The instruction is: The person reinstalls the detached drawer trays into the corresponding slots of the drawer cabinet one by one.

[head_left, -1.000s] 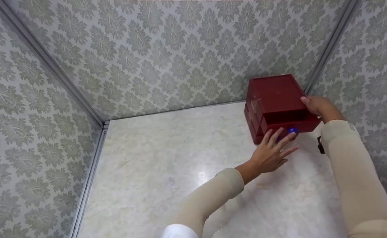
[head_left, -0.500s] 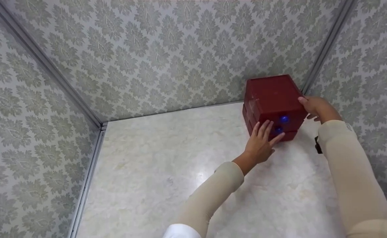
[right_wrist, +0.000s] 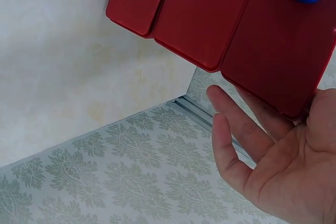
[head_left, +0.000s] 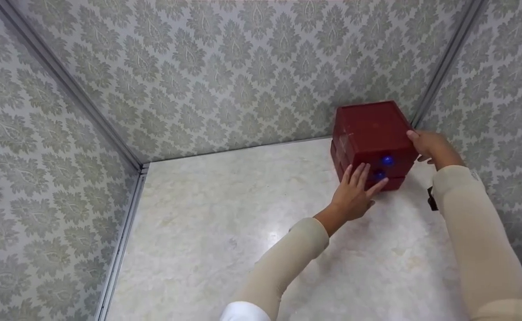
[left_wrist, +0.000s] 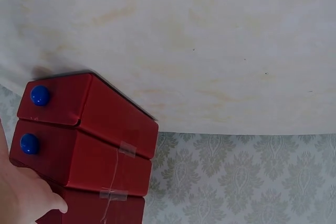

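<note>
A dark red mini drawer cabinet (head_left: 374, 129) with round blue knobs (head_left: 387, 160) stands in the far right of the head view. Its tiers and strips of clear tape (left_wrist: 113, 194) show in the left wrist view. All visible drawers are closed. My left hand (head_left: 352, 196) reaches to the cabinet's front, its spread fingers against the lower drawers beside a knob. My right hand (right_wrist: 278, 161) holds the cabinet's upper right edge, thumb on top and a finger along the side. The other fingers hang off the side.
The cabinet is on a pale marbled tabletop (head_left: 225, 214), close to the back wall (head_left: 243, 80). Patterned panels with grey metal corner strips (head_left: 448, 58) enclose the table at back, left and right.
The top drawer stood pulled out a second ago and is now pushed in flush. My left hand has moved slightly left and closer to the front. The right hand stays at the cabinet's edge.
</note>
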The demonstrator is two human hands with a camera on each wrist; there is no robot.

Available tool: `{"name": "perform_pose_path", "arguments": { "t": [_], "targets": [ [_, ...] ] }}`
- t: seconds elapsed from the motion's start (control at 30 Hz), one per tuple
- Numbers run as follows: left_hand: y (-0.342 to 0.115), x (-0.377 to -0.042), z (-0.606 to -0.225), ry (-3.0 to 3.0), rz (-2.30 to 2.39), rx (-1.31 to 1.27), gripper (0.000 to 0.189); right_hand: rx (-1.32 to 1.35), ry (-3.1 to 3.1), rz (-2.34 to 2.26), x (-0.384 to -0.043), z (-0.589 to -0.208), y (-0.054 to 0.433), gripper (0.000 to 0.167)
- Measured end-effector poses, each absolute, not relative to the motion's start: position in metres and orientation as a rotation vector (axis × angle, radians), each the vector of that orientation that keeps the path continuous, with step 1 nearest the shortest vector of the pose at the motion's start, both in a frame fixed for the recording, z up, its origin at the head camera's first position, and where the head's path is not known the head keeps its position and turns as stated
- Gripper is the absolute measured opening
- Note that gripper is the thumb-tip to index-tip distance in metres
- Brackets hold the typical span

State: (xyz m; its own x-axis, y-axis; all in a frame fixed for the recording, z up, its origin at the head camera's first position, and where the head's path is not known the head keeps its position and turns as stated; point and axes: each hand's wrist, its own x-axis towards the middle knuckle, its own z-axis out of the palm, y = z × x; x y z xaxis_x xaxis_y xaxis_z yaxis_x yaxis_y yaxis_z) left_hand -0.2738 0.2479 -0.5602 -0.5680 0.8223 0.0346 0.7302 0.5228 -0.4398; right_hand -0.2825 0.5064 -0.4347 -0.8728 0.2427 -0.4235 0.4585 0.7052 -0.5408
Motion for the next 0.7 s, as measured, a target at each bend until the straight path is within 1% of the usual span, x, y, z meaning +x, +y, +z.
{"name": "perform_pose_path", "arguments": {
  "t": [0.13, 0.3, 0.47, 0.57, 0.7],
  "targets": [
    [0.240, -0.285, -0.560, -2.461, 0.531, -1.341, 0.077, 0.499, 2.646, -0.900, -0.288, -0.435, 0.507, 0.084],
    [0.215, -0.310, -0.557, -2.247, 0.384, -1.431, 0.068, 0.425, 2.751, -0.765, -0.294, -0.437, 0.505, 0.082],
    [0.187, -0.334, -0.545, -2.183, 0.288, -1.421, 0.059, 0.664, 2.826, -0.606, -0.292, -0.440, 0.503, 0.088],
    [0.165, -0.350, -0.536, -2.249, 0.279, -1.333, 0.061, 0.808, 2.907, -0.555, -0.291, -0.445, 0.497, 0.089],
    [0.129, -0.373, -0.526, -2.354, 0.285, -1.163, 0.066, 0.849, 3.028, -0.537, -0.294, -0.452, 0.483, 0.093]
  ]
}}
